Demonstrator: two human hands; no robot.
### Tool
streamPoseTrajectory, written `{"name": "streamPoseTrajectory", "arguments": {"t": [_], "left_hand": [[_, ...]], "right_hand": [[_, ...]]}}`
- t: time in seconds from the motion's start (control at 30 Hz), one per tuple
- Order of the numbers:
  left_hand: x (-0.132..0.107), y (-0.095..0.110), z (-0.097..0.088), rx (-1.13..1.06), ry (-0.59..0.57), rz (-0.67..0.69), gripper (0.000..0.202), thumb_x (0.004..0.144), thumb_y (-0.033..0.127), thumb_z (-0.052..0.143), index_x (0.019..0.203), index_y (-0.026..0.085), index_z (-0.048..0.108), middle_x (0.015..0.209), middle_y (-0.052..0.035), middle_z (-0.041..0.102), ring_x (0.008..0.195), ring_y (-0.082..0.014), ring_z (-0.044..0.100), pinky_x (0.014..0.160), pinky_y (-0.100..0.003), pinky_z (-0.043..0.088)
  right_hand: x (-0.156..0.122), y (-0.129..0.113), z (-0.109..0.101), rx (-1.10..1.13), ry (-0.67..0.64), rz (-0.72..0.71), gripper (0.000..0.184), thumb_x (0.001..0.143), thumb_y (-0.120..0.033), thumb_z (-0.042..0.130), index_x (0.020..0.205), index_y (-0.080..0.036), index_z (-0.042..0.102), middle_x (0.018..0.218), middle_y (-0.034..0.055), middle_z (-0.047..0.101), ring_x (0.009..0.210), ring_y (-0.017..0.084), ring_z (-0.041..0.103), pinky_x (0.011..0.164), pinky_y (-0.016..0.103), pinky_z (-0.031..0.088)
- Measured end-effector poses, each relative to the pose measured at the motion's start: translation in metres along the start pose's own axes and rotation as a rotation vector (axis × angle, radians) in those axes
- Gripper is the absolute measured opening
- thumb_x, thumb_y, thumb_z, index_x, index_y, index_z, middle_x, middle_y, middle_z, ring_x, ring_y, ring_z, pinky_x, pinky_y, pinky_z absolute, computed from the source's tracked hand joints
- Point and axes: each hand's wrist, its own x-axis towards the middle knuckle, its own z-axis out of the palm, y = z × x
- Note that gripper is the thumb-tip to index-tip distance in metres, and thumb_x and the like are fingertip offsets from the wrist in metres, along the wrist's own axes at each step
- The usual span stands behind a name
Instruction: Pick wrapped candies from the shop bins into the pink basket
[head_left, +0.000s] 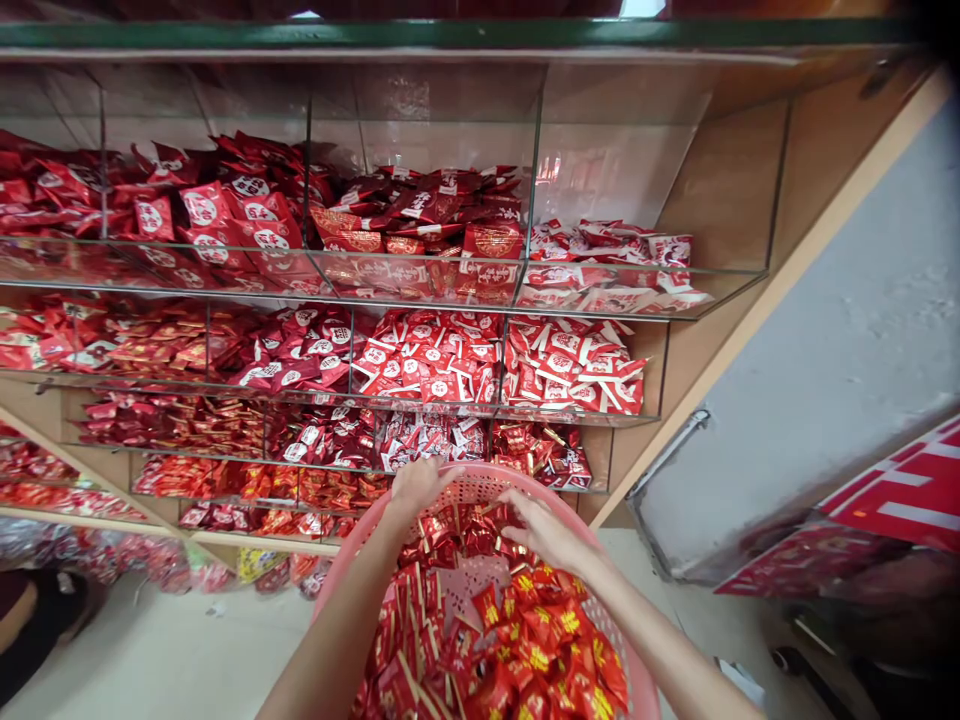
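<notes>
Glass bins full of red sweet packets are stacked in tiers across the left and middle. A pink basket is seen at bottom centre, just below the lowest bins, filled with red wrapped candies. The left hand is laid on the basket's far rim, fingers curled over it. The right hand is spread loosely over the candies inside, palm down, nothing clearly gripped. A grey wall and a red sign are seen at right.
</notes>
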Motion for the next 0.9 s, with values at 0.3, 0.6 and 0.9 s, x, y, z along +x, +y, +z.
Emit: {"name": "streamPoseTrajectory", "arguments": {"t": [0.3, 0.6, 0.9], "left_hand": [[-0.001, 0.002, 0.0, -0.006, -0.007, -0.012, 0.079, 0.077, 0.071, 0.009, 0.104, 0.018, 0.061, 0.093, -0.0153, 0.068, 0.09, -0.029, 0.063, 0.076, -0.039, 0.046], [-0.001, 0.0, 0.001, 0.001, 0.01, -0.01, 0.079, 0.077, 0.071, 0.009, 0.101, 0.018, 0.062, 0.091, -0.0152, 0.068, 0.088, -0.0293, 0.064, 0.074, -0.04, 0.046], [0.0, 0.0, 0.001, 0.011, -0.004, -0.002, 0.077, 0.077, 0.072, 0.013, 0.1, 0.017, 0.062, 0.093, -0.0154, 0.069, 0.09, -0.0291, 0.063, 0.077, -0.039, 0.046]], "right_hand": [[0.033, -0.026, 0.048, -0.367, -0.638, -0.103, 0.042, 0.07, -0.012, 0.061, 0.111, -0.018, 0.058, 0.101, 0.0072, 0.063, 0.091, 0.02, 0.058, 0.076, 0.027, 0.045], [0.029, -0.025, 0.065, -0.433, -0.721, -0.006, 0.033, 0.074, -0.019, 0.058, 0.107, -0.022, 0.06, 0.097, 0.004, 0.067, 0.084, 0.018, 0.062, 0.063, 0.022, 0.041], [0.013, -0.05, 0.041, -0.574, -0.725, -0.143, 0.027, 0.077, -0.012, 0.046, 0.093, -0.02, 0.067, 0.094, 0.0049, 0.068, 0.088, 0.017, 0.061, 0.067, 0.023, 0.042]]}}
